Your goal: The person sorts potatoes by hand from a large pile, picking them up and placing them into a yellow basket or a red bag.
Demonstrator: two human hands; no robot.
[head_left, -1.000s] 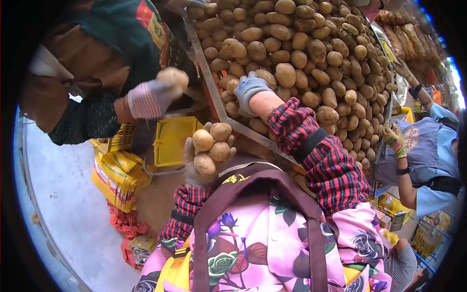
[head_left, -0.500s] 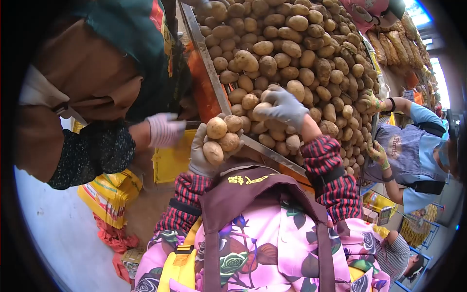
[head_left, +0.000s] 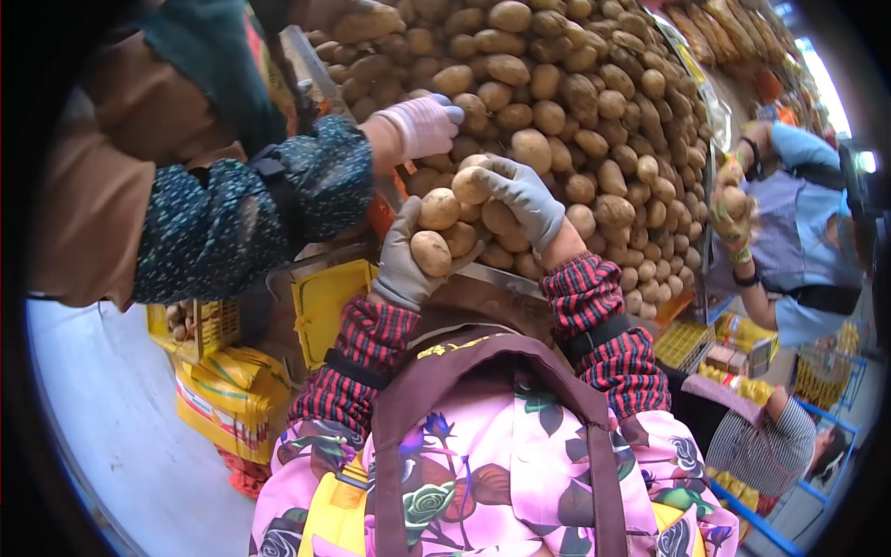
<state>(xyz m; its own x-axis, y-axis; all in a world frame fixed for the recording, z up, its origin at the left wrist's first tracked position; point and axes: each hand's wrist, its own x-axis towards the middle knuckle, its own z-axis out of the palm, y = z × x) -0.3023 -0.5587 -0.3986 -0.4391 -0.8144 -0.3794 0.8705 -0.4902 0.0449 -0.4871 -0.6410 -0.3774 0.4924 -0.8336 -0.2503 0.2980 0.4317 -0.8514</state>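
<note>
Several potatoes point(head_left: 432, 253) rest in the cupped palm of my left hand point(head_left: 397, 269), which wears a grey glove, fingers curled round them. My right hand point(head_left: 531, 206), gloved the same way, pinches one potato point(head_left: 471, 185) just above those in the left palm. Both hands are over the near edge of a large heap of loose potatoes point(head_left: 566, 121). Part of the metal table rim point(head_left: 501, 278) shows below my hands.
A co-worker's striped-gloved hand point(head_left: 422, 125) reaches onto the heap at left. Another person's gloved hands point(head_left: 733, 218) hold potatoes at the right side. A yellow crate point(head_left: 327, 306) stands below left, near stacked yellow bags point(head_left: 232, 395). Filled net sacks point(head_left: 719, 37) lie at the back.
My right hand has brought a potato from the heap close to my left hand. The co-worker's striped glove has moved from beside the yellow crate onto the heap. The view has shifted slightly.
</note>
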